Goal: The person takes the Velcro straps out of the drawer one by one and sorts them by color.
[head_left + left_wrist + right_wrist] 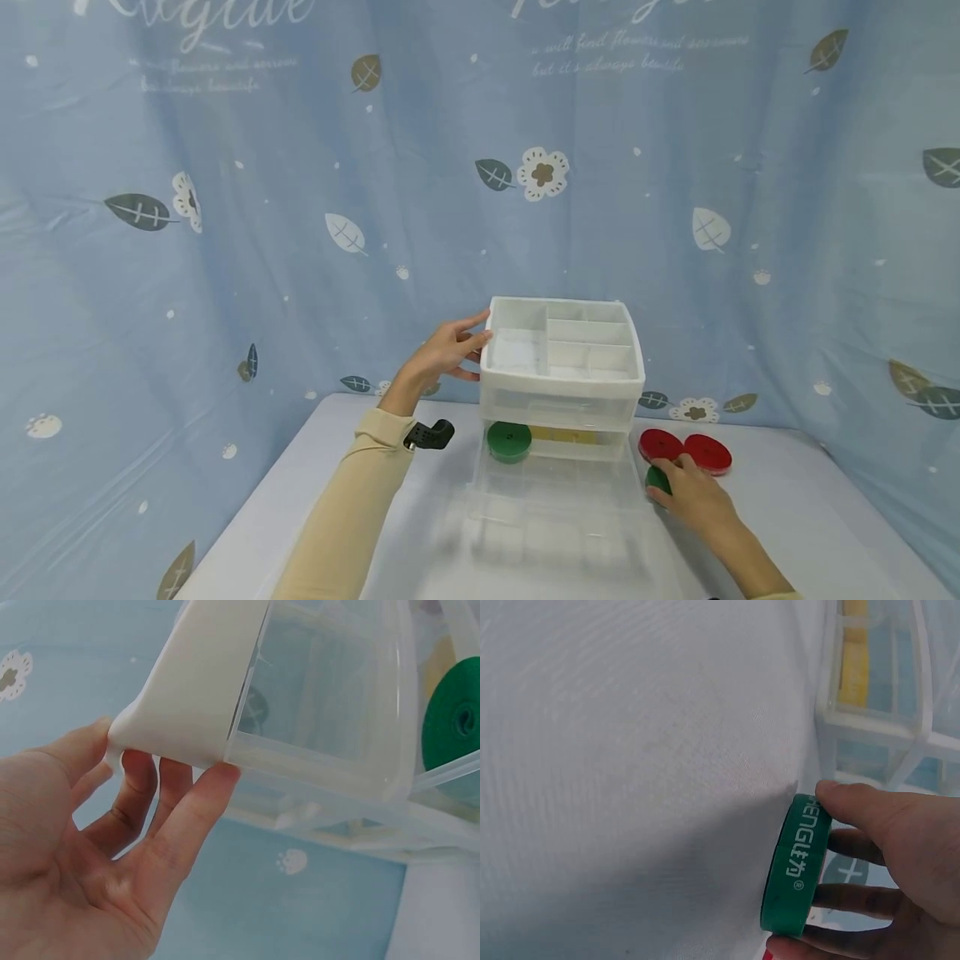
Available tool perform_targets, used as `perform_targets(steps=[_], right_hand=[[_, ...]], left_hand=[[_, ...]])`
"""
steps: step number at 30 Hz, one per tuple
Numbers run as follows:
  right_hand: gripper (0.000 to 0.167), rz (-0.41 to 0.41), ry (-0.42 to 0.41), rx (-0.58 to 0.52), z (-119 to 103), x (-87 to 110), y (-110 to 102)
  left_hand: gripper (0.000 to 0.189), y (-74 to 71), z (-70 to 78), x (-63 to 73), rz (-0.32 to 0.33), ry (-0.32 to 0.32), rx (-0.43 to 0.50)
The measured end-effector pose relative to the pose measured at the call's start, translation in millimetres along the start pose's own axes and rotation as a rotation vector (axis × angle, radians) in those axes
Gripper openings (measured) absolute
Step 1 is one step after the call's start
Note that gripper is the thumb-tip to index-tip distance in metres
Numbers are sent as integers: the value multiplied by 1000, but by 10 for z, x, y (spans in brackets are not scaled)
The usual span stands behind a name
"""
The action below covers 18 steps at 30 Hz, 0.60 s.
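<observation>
A white desktop drawer unit [562,388] with a divided top tray stands near the curtain. My left hand [446,348] holds its left side at the top, thumb on the rim and fingers under the edge. Below, a clear drawer [555,483] is pulled out toward me. Inside it, at the back left, sits a green tape roll [509,442], also seen in the left wrist view. Right of the drawer, my right hand [701,504] grips a second green tape roll [795,870], tilted on its edge, white lettering on its side.
Two red tape rolls [708,454] lie side by side on the white table [420,533], just beyond my right hand. Something yellow [562,436] lies at the back of the open drawer. A blue patterned curtain [420,167] hangs behind the table.
</observation>
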State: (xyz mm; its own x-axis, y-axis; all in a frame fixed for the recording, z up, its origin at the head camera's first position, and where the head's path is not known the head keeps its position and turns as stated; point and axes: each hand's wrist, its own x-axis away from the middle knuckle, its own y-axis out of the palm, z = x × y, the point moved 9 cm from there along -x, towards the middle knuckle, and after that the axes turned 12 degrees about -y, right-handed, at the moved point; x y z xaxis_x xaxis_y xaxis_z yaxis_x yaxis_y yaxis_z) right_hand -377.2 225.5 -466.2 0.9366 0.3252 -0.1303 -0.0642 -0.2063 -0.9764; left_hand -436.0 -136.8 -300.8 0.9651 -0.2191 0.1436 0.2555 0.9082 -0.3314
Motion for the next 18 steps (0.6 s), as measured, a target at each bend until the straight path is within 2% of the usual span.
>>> perform_targets(steps=[10, 14, 18], right_hand=[[71, -54, 6, -16, -4, 24, 24], [64, -93, -7, -43, -66, 38, -79], [53, -143, -33, -72, -222, 73, -231]], left_hand=[[61, 26, 8, -20, -9, -1, 3], [61, 21, 10, -20, -7, 4, -2], [61, 5, 4, -29, -4, 6, -4]])
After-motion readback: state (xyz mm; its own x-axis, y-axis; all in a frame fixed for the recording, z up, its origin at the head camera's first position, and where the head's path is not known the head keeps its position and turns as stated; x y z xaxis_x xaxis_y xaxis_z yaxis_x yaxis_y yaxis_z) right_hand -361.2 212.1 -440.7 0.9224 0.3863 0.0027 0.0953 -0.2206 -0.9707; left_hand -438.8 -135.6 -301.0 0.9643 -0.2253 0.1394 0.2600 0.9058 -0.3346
